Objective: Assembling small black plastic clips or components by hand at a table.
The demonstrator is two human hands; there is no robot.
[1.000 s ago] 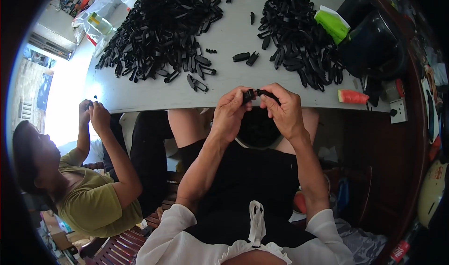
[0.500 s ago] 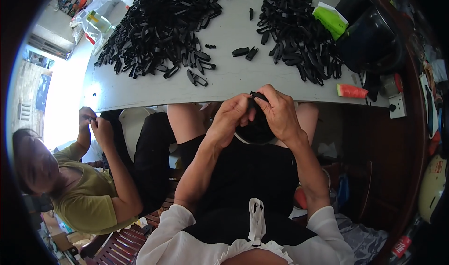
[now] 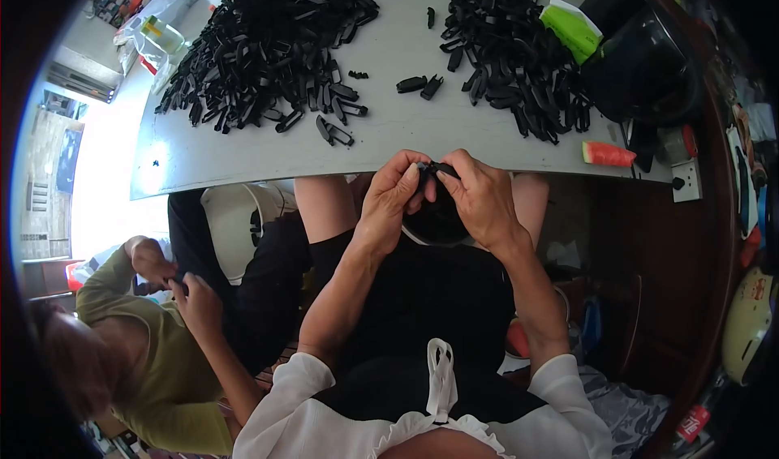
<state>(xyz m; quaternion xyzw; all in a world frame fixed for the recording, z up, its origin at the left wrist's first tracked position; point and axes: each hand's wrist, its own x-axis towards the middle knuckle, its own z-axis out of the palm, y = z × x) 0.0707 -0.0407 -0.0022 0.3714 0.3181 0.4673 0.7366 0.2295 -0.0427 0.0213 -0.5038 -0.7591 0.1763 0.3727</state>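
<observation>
My left hand [image 3: 386, 198] and my right hand [image 3: 484, 198] meet at the near edge of the table. Between their fingertips they pinch a small black plastic piece [image 3: 438, 169], partly covered by the fingers; whether it is one part or two I cannot tell. Below the hands, between my knees, a round container with a pale rim [image 3: 422, 240] has dark contents. On the table lie a large heap of long black plastic parts [image 3: 268, 53] at the left and a smaller heap [image 3: 503, 62] at the right. A few loose parts [image 3: 411, 84] rest between them.
A watermelon slice [image 3: 608, 154], a dark glossy vessel [image 3: 641, 74] and a green packet [image 3: 571, 31] are at the right, near a white power socket [image 3: 687, 182]. At the left a co-worker in a green top [image 3: 162, 362] handles something small beside a white bucket [image 3: 221, 232].
My hands have shifted slightly left and the left fingers have turned around the black piece. The co-worker has leaned down and lowered both hands, and more of the white bucket shows.
</observation>
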